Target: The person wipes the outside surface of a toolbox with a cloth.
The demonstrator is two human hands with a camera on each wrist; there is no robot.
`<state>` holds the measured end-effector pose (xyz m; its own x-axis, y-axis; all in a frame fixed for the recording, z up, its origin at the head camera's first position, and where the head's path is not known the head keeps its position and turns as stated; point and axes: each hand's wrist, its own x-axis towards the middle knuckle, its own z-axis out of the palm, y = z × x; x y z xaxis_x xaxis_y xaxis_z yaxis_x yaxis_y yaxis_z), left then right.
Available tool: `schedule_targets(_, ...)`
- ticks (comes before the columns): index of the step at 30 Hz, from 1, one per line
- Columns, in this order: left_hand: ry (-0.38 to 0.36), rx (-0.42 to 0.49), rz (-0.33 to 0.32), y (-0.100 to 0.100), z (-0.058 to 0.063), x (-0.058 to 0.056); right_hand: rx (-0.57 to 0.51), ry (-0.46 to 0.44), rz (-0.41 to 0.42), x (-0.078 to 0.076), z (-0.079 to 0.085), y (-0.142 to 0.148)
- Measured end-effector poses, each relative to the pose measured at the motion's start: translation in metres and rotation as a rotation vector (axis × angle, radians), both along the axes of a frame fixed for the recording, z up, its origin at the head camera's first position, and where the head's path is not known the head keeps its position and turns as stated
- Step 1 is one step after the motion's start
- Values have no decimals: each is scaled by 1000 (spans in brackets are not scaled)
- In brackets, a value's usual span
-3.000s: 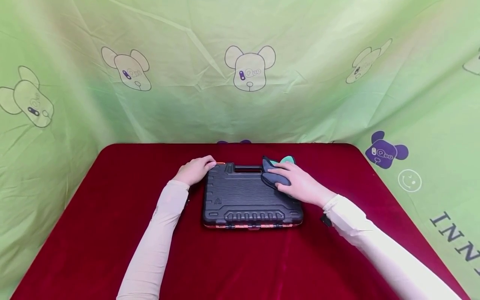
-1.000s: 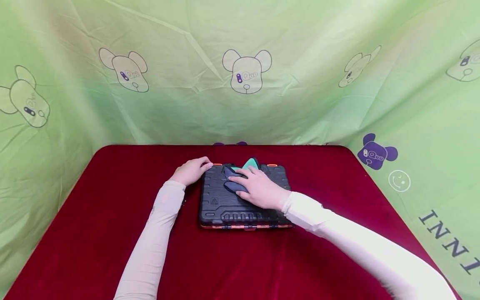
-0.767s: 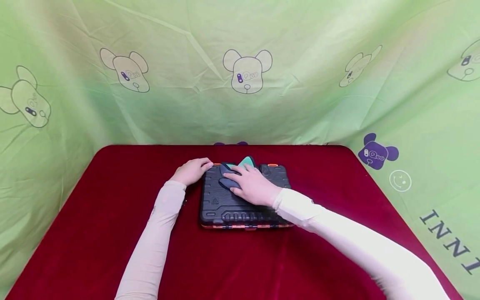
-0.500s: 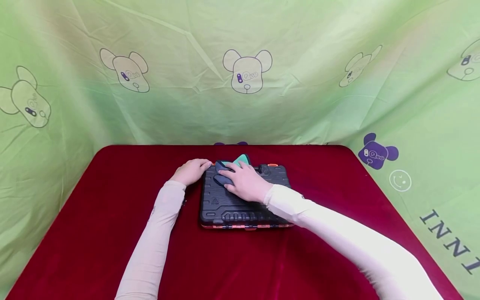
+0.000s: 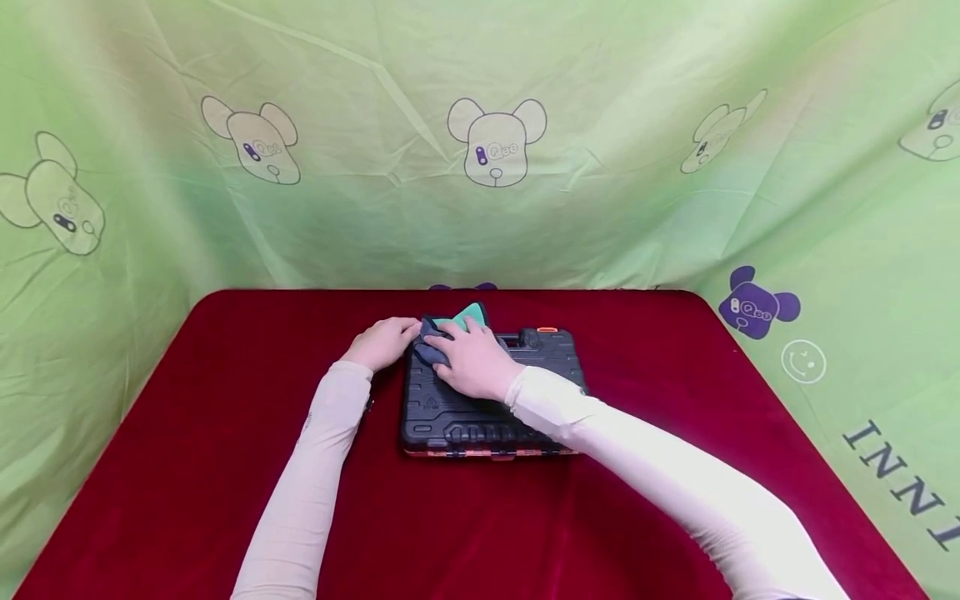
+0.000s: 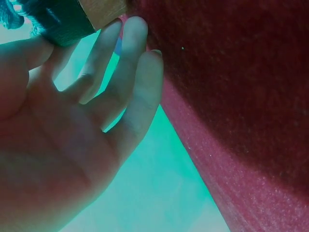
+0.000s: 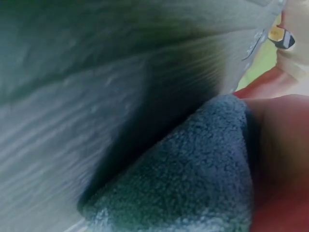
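Cloth (image 5: 431,353) sat under the spread fingers of the right hand (image 5: 474,360), over the black case (image 5: 472,413)! The left hand (image 5: 381,343) touched its corner beside them, any pinch unclear. Wiping looked unfinished; how much was done, I couldn't tell.

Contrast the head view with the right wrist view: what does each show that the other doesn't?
Only the head view shows the bear prints, the orange tab on the black case and the mint-green side of the cloth.

Only the right wrist view shows, close up, the cloth's fuzzy pile and the dark shadow beside it.

Both share the case, the cloth and the right hand.
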<state>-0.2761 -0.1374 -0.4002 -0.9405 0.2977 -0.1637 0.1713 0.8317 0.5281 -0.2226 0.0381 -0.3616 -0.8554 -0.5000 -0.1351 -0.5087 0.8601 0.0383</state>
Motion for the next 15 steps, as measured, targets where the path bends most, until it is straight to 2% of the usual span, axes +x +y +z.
schedule_targets(5, -9, -26, -10, 1, 1, -1, -24, 0, -4, 6, -2, 0)
schedule_targets(15, -5, -23, -29, 0, -1, -2, -40, 2, 73, 22, -2, 4)
